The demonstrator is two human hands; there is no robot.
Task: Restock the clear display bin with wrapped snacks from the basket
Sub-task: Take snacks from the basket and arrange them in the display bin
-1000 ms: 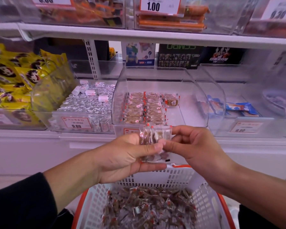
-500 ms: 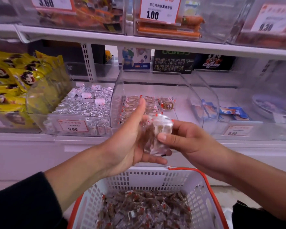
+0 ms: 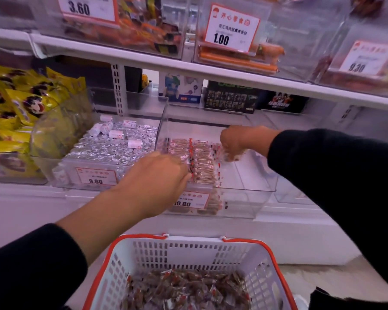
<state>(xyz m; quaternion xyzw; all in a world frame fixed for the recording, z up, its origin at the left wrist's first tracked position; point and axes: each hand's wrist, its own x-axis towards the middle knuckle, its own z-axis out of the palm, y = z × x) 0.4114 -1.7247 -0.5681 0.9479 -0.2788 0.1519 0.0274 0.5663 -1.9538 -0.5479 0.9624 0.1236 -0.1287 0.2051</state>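
Note:
The clear display bin (image 3: 251, 198) stands on the middle shelf, with rows of wrapped snacks (image 3: 203, 163) lined up in its left half. My right hand (image 3: 235, 139) reaches into the bin from the right and pinches a small bunch of wrapped snacks (image 3: 233, 155) just beside the rows. At the front left of the rows my left hand (image 3: 157, 173) lies knuckles up, its bent fingers against the snacks and its fingertips hidden. Below, the white basket (image 3: 188, 247) with an orange rim holds a heap of loose wrapped snacks (image 3: 184, 289).
A bin of silver-wrapped sweets (image 3: 112, 151) stands left of the display bin, and yellow bags (image 3: 20, 108) lie further left. An upper shelf (image 3: 188, 68) with more bins and price tags hangs close overhead. Another clear bin (image 3: 287, 193) adjoins on the right.
Both hands have moved from above the basket forward into the display bin. The stack they held together is now in my right hand alone, low beside the rows.

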